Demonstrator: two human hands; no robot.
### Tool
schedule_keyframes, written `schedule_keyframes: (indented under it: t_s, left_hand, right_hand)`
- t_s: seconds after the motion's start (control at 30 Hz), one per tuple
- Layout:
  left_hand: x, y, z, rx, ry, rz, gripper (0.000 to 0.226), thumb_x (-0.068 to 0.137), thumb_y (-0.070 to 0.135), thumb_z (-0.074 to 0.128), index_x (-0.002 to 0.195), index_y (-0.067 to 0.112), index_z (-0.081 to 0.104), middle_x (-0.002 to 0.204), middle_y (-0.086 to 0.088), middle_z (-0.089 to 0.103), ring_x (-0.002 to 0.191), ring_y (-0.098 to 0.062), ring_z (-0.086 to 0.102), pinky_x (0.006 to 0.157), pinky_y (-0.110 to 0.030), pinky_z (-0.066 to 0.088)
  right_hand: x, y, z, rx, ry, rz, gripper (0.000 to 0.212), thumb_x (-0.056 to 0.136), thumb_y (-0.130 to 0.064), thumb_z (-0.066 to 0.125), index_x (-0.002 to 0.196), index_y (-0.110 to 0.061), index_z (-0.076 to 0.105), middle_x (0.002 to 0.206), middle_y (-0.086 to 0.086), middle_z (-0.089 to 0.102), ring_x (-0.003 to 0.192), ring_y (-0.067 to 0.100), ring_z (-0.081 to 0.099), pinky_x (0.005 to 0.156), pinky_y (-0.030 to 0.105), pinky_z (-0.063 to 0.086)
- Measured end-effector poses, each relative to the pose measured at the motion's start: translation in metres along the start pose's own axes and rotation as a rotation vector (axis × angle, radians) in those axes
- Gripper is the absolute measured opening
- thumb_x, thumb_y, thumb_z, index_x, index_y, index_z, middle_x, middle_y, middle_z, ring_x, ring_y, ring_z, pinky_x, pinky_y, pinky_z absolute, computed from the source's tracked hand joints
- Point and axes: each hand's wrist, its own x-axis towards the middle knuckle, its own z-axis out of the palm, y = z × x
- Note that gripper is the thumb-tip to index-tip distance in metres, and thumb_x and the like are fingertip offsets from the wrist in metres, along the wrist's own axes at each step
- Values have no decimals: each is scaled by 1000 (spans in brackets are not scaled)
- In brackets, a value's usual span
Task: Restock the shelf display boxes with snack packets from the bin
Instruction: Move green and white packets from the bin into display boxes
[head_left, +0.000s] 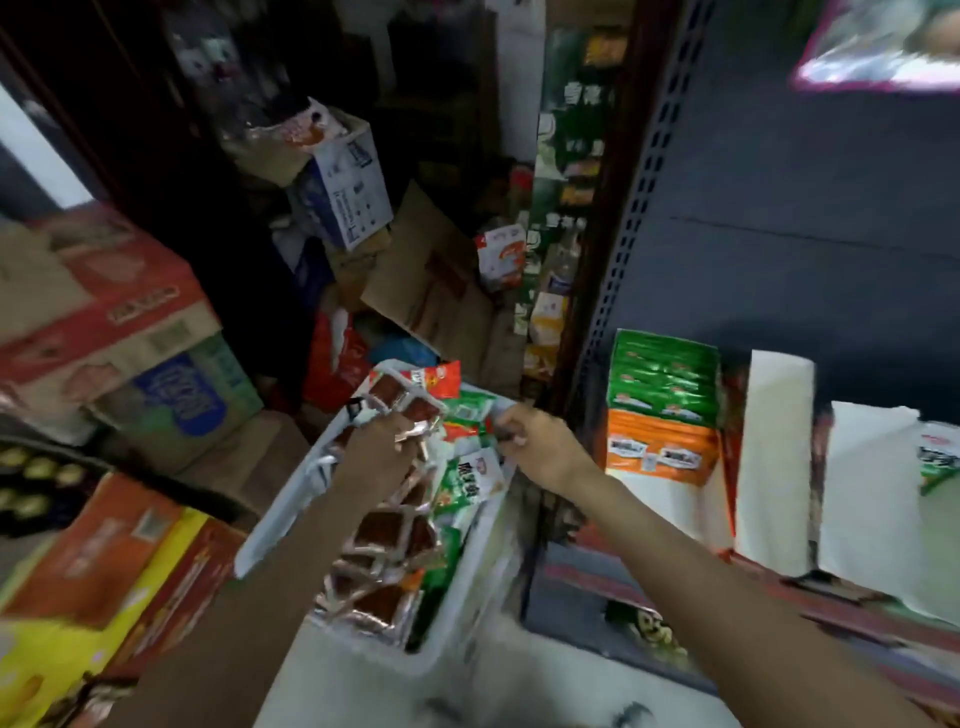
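Note:
A white plastic bin (457, 613) on the floor holds several snack packets: brown and silver ones (387, 535) on the left, green ones (467, 483) on the right, a red one (439, 379) at the far end. My left hand (379, 447) is down in the bin and grips silver-edged brown packets. My right hand (535, 441) hovers over the bin's right rim with its fingers curled; what they pinch is too blurred to tell. On the shelf to the right stands an orange display box (660, 452) filled with green packets (662, 374).
White display boxes (774, 467) stand further right on the dark shelf (779, 208). Cardboard cartons (98, 322) are stacked at the left, more boxes (348, 182) and loose cardboard pile up behind the bin. The shelf's perforated upright (623, 249) rises beside the bin.

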Motion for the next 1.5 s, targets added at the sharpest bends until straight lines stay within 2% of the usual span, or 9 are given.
schedule_keyframes:
  t_s: [0.37,0.63,0.73,0.83,0.93,1.07,1.2,1.4,1.5]
  left_hand:
    - [12,-53,-15,375,-388,239,102,76,58,66,151,29,4,158,5,-9,146,-21,-6,118,-42,8]
    - [28,-57,-6,385,-254,227,77,76,61,62,139,23,40,146,0,39,134,-23,32,110,-38,27]
    - [37,-42,-1,218,-148,258,63,82,46,65,136,19,46,141,-2,45,129,-21,41,106,-36,33]
    - [46,-20,7,-160,-248,203,64,81,25,71,138,18,42,138,-4,46,127,-20,42,103,-35,37]
    - [58,-9,16,-316,-264,159,23,80,17,72,98,7,61,95,-7,57,93,-24,56,76,-28,41]
    - [66,-17,19,-632,-240,-39,29,88,9,62,116,5,60,116,-10,65,107,-21,60,96,-39,47]
    - [62,-32,-2,-1111,-99,-356,35,96,11,50,131,13,42,124,-3,50,114,-22,51,90,-37,47]
    - [62,-67,-24,-1127,84,-449,18,98,14,47,116,13,48,113,-8,59,98,-23,60,66,-32,53]
    - [66,-76,-31,-972,85,-417,8,98,20,48,105,18,48,110,-10,61,93,-24,61,79,-43,54]
  right_hand:
    - [58,3,78,-207,-195,348,84,86,-33,64,149,-20,11,150,16,25,136,39,23,107,41,33]
    - [75,8,75,-89,-33,323,15,92,-14,56,102,-5,62,102,14,65,100,28,59,74,25,44]
    - [75,-3,60,52,110,146,20,90,-8,58,71,-9,51,65,0,45,73,19,46,56,20,29]
    - [78,-10,52,132,150,-6,13,86,-9,65,82,4,63,72,-1,47,76,14,44,65,24,32]
    - [83,-18,48,263,143,-37,17,86,-16,66,85,0,68,86,2,54,84,11,49,66,9,35]
    - [106,-13,55,806,181,336,35,99,-35,40,88,-22,70,108,6,66,101,19,60,90,28,47]
    - [118,4,72,147,-11,284,45,91,-17,55,135,-18,48,134,10,54,117,28,54,99,39,44]
    - [105,-4,89,-654,-44,148,38,94,-21,54,132,-19,49,119,8,58,105,27,60,82,36,49]
    - [95,-10,83,-799,-80,133,36,97,-13,42,131,-21,50,119,10,61,108,30,60,82,37,50]
